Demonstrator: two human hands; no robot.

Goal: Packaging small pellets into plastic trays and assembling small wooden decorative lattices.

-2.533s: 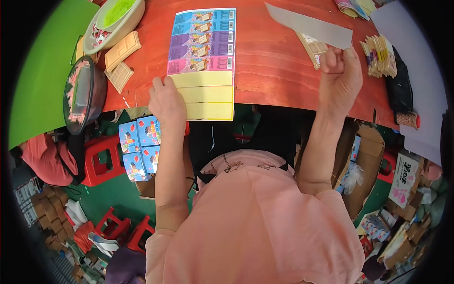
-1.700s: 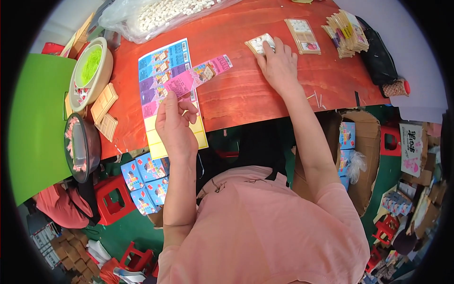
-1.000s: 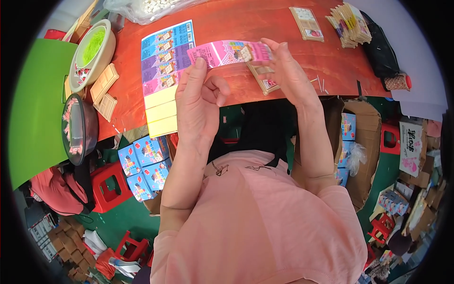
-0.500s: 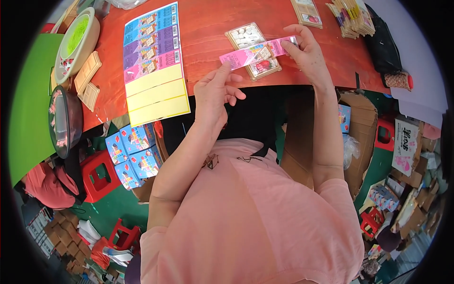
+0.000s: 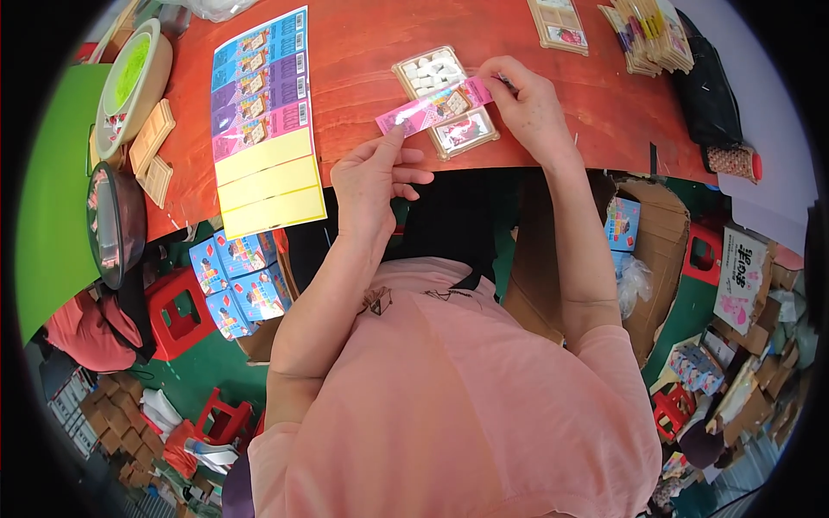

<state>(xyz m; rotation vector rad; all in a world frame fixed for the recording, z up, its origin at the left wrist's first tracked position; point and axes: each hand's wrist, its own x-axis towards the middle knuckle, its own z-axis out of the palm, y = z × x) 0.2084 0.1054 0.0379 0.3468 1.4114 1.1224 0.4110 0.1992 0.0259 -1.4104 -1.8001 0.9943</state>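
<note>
Tray (image 5: pixel 472 145), label sheet (image 5: pixel 266 129) on table (image 5: pixel 358 65)

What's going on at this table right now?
A person is holding a pink sticker strip near both ends, left hand and right hand, across the middle of a compartmented tray that contains small white blocks. Whether the strip touches the tray is unclear. To the left on the red table lies a sticker sheet, its lower three rows bare yellow.

Stacked cartons (image 5: pixel 114 423) and labels (image 5: pixel 263 123) suggest a workshop.
</note>
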